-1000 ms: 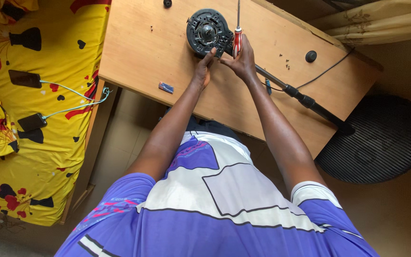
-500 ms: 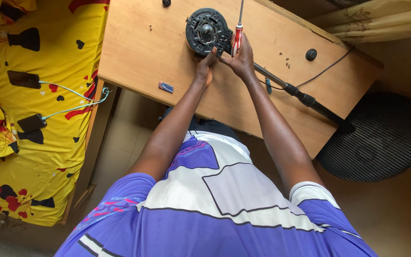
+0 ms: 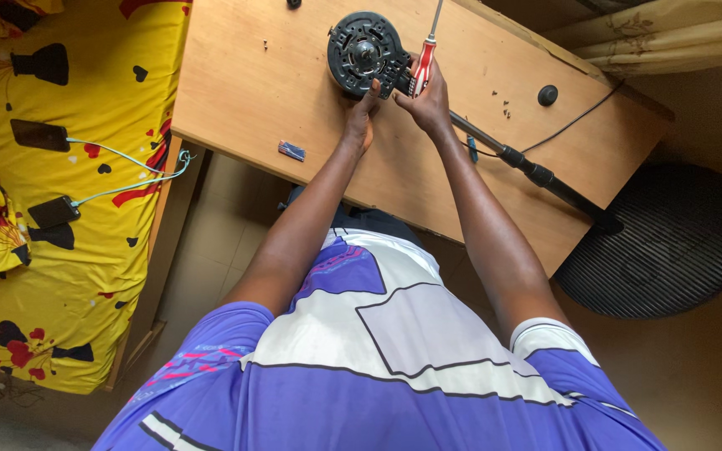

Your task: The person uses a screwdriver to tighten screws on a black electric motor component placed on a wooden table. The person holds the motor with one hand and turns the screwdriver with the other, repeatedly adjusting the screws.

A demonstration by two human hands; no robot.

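Two hands worked near the table's [image 3: 236,100] far edge: left hand [image 3: 361,117] steadied the black motor housing [image 3: 365,54], right hand [image 3: 428,96] gripped the red screwdriver [image 3: 422,67]. A slipping tip could scatter loose screws [image 3: 505,107].

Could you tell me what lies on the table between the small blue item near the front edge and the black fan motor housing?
In the head view, nothing: bare wood separates the blue item from the housing. The left hand rests just to the right of that stretch.
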